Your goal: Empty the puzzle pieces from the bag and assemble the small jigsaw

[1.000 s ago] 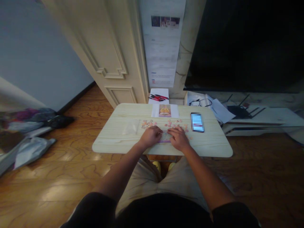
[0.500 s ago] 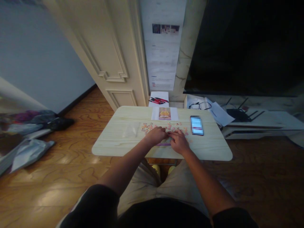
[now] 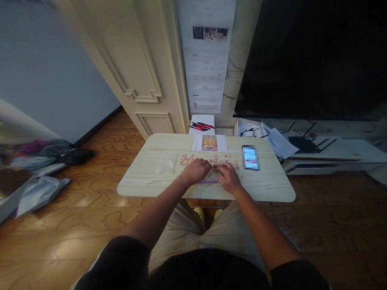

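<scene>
Both my hands rest on a small pale wooden table [image 3: 151, 181] over a partly built jigsaw with a purple lower edge [image 3: 208, 181]. My left hand [image 3: 197, 170] lies curled, knuckles up, its fingertips at the puzzle's top. Just to its right, my right hand [image 3: 228, 177] is also curled with its fingertips pressed together near the left hand's; what they pinch is too small to see. Loose pink and orange puzzle pieces [image 3: 225, 159] lie scattered beyond both hands. A reference picture card [image 3: 209, 142] lies at the table's far edge.
A phone [image 3: 250, 157] lies face up at the table's right, a clear plastic bag [image 3: 165, 164] at the left. Red pens on paper [image 3: 202, 126] and a low TV shelf with cables [image 3: 305, 145] stand behind. Bags and clothes [image 3: 39, 169] lie on the wooden floor at left.
My hands have drawn closer together over the puzzle, fingertips nearly meeting. The view has shifted slightly; nothing else on the table has moved.
</scene>
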Demonstrator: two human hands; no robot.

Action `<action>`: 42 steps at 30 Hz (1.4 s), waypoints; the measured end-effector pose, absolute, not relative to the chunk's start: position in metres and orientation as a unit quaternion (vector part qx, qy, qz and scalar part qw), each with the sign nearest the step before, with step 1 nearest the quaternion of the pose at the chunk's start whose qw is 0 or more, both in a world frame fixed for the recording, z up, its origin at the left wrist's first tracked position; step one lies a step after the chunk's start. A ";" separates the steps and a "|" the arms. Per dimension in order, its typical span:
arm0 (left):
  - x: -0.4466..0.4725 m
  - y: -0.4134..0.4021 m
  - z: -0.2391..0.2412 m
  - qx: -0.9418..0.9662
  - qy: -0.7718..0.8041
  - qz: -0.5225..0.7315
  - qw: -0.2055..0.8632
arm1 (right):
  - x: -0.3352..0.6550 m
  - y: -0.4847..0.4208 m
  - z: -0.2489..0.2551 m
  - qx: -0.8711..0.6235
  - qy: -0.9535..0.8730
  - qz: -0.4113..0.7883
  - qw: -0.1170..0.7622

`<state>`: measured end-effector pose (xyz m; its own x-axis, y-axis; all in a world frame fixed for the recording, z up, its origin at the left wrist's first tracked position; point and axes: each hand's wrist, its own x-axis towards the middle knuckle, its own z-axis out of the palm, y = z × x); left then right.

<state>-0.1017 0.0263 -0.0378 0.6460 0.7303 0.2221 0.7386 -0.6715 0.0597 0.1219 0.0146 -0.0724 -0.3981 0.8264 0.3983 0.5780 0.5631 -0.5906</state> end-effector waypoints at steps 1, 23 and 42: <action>-0.103 0.026 -0.037 -0.898 -0.419 -0.130 0.016 | 0.123 0.015 -0.073 -0.426 -0.809 0.188 0.358; -0.102 0.016 -0.041 -0.895 -0.390 -0.165 -0.139 | 0.122 0.013 -0.071 -0.490 -0.816 0.103 0.289; -0.098 0.025 -0.031 -0.899 -0.395 -0.110 -0.156 | 0.088 0.013 -0.045 -0.622 -0.758 0.013 0.198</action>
